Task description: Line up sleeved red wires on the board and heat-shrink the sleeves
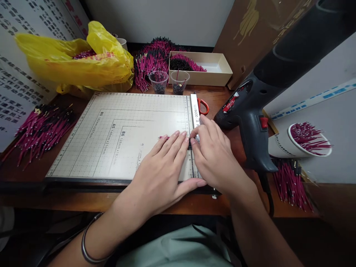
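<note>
My left hand (160,170) lies flat on the gridded paper trimmer (147,102), fingers stretched out and side by side. Out from under its fingertips pokes the tip of a magenta wire (163,137); the rest of the wire is mostly covered. At the trimmer's right edge, my right hand (214,152) is closed, thumb and index finger pinching at small black wire ends (190,144) beside the white guard strip (195,107). How many wires are there is hidden by the hands. Orange-handled scissors (204,106) lie just beyond my right fingers.
A black heat gun (254,129) stands close on the right. Beyond it are a paper cup (280,144) and a wire bundle (292,185). Behind the trimmer are two plastic cups (158,83), a box (205,78) and a yellow bag (83,70). Wires (44,126) lie left.
</note>
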`<state>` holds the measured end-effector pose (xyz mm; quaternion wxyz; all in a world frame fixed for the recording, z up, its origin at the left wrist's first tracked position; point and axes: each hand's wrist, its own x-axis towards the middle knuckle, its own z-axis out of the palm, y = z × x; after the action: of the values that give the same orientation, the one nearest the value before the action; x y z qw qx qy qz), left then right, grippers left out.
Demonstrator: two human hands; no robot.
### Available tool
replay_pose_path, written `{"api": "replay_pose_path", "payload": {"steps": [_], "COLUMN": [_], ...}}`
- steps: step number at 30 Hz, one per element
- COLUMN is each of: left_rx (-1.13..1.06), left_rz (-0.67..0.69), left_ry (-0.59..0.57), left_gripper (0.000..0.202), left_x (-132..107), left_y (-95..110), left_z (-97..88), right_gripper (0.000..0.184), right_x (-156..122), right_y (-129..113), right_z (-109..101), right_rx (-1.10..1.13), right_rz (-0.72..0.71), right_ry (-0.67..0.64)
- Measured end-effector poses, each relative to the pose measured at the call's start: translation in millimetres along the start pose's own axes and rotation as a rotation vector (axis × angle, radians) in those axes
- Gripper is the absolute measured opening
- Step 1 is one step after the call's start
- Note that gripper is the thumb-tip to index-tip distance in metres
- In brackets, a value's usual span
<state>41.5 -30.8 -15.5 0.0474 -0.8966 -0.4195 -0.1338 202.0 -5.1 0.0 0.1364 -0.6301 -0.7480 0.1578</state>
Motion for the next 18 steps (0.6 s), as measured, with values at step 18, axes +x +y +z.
{"api": "replay_pose_path", "payload": {"steps": [18], "left_rx": [-0.05], "left_rz": [0.037], "left_ry": [-0.063], "left_gripper": [0.097], "left_x": [7.0], "left_y": [3.2], "left_z": [0.0], "right_gripper": [0.028], "right_x": [-3.8], "right_y": [2.1], "right_z": [3.4], "right_rx": [0.624], "right_rz": [0.174], "right_ry": [0.191]}}
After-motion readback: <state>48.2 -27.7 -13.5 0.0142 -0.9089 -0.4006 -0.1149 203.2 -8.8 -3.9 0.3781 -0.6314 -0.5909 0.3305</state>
